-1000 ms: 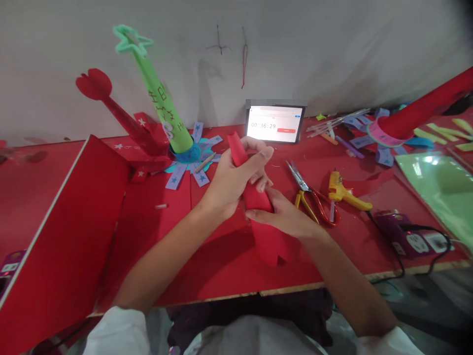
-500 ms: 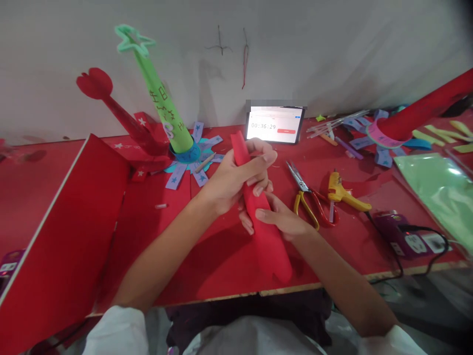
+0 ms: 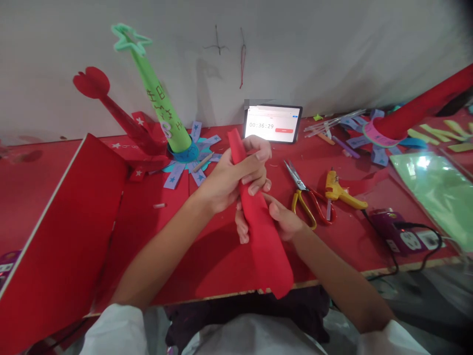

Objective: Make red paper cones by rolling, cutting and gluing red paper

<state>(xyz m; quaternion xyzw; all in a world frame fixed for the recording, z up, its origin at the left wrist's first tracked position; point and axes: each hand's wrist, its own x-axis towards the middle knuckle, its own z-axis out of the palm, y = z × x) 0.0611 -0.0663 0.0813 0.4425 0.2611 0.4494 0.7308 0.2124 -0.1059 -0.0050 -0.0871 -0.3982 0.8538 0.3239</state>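
A rolled red paper cone (image 3: 268,251) lies slantwise between my hands, narrow end away from me and wide end towards the table's front edge. My left hand (image 3: 246,167) is wrapped round its narrow upper part, thumb on top. Lower down, my right hand (image 3: 283,217) cradles it from beneath, fingertips showing on its left side and thumb on the right. To the right of my hands lie scissors (image 3: 301,185) with yellow and red handles. Beyond them is a yellow glue gun (image 3: 342,191).
A tablet (image 3: 272,125) showing a timer leans on the wall. A green paper cone (image 3: 170,118) and a red paper piece (image 3: 121,116) stand at back left. A red board (image 3: 70,222) rises at left. A purple power strip (image 3: 391,229) and green sheet (image 3: 436,187) are at right.
The red paper cone's wide end has swung down towards me and turned. My right hand has slid beneath it, its fingers now showing on the left side. My left hand keeps its grip.
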